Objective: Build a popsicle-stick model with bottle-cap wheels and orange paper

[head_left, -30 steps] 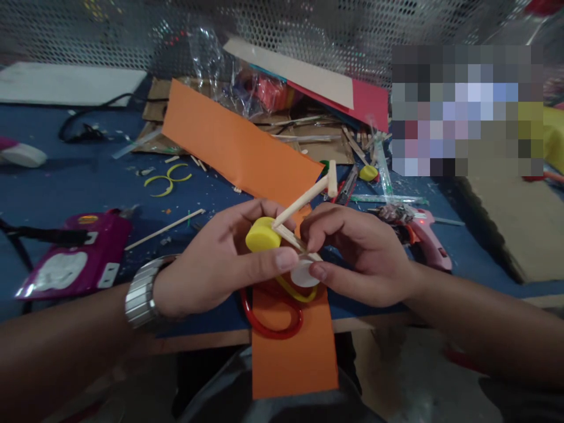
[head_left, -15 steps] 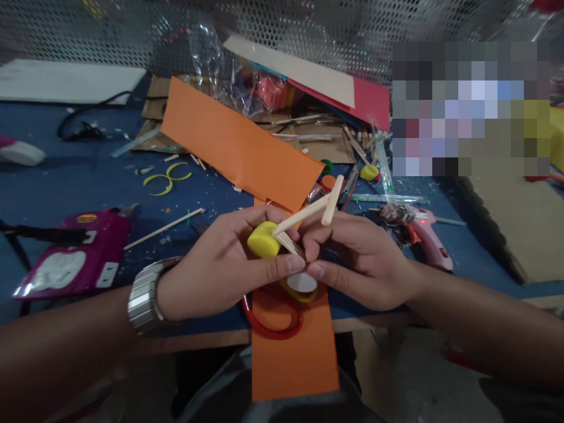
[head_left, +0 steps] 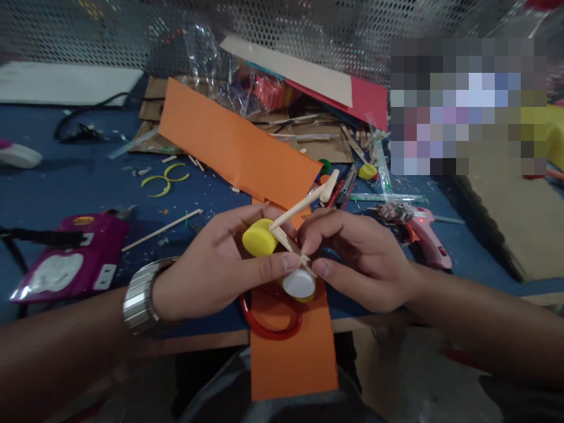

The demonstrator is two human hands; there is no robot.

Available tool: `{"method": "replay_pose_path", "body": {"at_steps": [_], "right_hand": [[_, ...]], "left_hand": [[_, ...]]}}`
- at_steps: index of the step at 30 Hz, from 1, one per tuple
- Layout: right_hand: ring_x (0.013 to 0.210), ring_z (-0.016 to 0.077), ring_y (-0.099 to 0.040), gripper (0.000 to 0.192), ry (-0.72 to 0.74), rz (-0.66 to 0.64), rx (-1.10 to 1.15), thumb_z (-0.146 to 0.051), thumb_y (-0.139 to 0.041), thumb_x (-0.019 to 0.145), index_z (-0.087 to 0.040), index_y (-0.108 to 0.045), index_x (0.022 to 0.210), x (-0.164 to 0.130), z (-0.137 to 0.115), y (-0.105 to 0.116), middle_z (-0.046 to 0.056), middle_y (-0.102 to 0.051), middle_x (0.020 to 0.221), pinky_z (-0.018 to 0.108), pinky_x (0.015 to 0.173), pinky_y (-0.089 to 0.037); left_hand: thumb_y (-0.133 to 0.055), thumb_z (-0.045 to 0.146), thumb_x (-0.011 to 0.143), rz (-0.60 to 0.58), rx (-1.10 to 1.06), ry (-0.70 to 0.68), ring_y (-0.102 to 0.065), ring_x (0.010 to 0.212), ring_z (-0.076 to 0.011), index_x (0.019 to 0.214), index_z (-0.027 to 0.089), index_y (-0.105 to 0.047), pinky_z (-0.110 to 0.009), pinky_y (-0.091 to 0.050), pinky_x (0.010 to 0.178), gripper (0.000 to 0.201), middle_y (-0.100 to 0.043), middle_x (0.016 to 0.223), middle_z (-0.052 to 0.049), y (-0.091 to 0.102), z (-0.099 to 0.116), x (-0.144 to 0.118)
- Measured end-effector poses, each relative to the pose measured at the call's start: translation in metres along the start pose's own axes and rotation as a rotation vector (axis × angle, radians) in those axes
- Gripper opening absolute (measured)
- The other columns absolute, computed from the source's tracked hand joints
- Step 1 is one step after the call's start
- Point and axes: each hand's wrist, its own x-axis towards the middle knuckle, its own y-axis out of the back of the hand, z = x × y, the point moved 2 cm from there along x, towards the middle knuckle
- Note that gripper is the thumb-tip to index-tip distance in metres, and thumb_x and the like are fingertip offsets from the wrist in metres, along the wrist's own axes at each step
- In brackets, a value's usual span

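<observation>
Two hands meet in the middle, and we hold a little toy made of wooden sticks and bottle caps. Our left hand (head_left: 211,270) has its grip closed on the round yellow plastic cap (head_left: 259,237), with the thumb pressing from 6 o'clock and the fingers behind it. A thin wooden stick frame (head_left: 294,226) is stuck to this cap. One stick goes up toward 2 o'clock and ends in a short cross stick (head_left: 329,185). Another stick runs down toward 4 o'clock to a round white cap with a yellow rim (head_left: 299,284).

Our right hand (head_left: 361,258) has its grip pinched on the lower stick, just beside the white cap. Our two thumbs almost touch there. We wear a silver metal watch (head_left: 140,294) on the left wrist.

Under our hands lies a long orange paper strip (head_left: 291,352) that hangs over the edge of the blue surface (head_left: 79,182). A red plastic loop handle (head_left: 268,323) lies on the strip, at 6 o'clock from the caps. A bigger orange paper sheet (head_left: 233,144) lies at 12 o'clock.

At 3 o'clock rests a pink glue gun (head_left: 425,238). At 9 o'clock sits a shiny purple packet (head_left: 70,258). Two curved yellow plastic pieces (head_left: 165,177) lie at 10 o'clock, well apart from our hands, and a loose thin wooden stick (head_left: 162,229) lies between them and us.
</observation>
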Motion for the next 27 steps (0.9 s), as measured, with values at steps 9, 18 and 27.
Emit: {"method": "replay_pose_path", "body": {"at_steps": [9, 18, 27], "right_hand": [[0.085, 0.0141, -0.067, 0.004, 0.078, -0.035, -0.253, -0.015, -0.066, 0.099, -0.019, -0.066, 0.097, 0.0039, -0.0021, 0.0019, 0.004, -0.071, 0.091, 0.026, 0.081, -0.056], [0.1, 0.0185, -0.065, 0.012, 0.085, -0.095, -0.276, -0.012, -0.061, 0.097, -0.023, -0.056, 0.097, 0.0034, 0.0028, -0.0034, 0.006, -0.065, 0.1, 0.032, 0.089, -0.057], [0.091, 0.0183, -0.068, 0.006, 0.116, -0.018, -0.27, -0.016, -0.067, 0.098, -0.019, -0.065, 0.103, 0.0024, -0.0031, 0.0029, 0.007, -0.072, 0.094, 0.033, 0.085, -0.057]], "left_hand": [[-0.094, 0.008, 0.075, -0.017, -0.046, 0.062, -0.063, 0.073, -0.0096, 0.093, 0.018, -0.072, -0.016, -0.056, 0.067, 0.03, -0.071, 0.081, 0.004, -0.0016, 0.0003, 0.0006], [-0.096, 0.017, 0.073, 0.042, 0.049, 0.044, -0.065, 0.073, -0.0136, 0.092, 0.019, -0.073, -0.02, -0.057, 0.066, 0.029, -0.072, 0.081, 0.001, -0.0016, 0.0017, 0.0006], [-0.097, 0.017, 0.073, 0.029, 0.081, 0.036, -0.06, 0.068, -0.0111, 0.088, 0.018, -0.073, -0.018, -0.054, 0.061, 0.028, -0.069, 0.078, 0.003, -0.0016, 0.0072, 0.0018]]}}
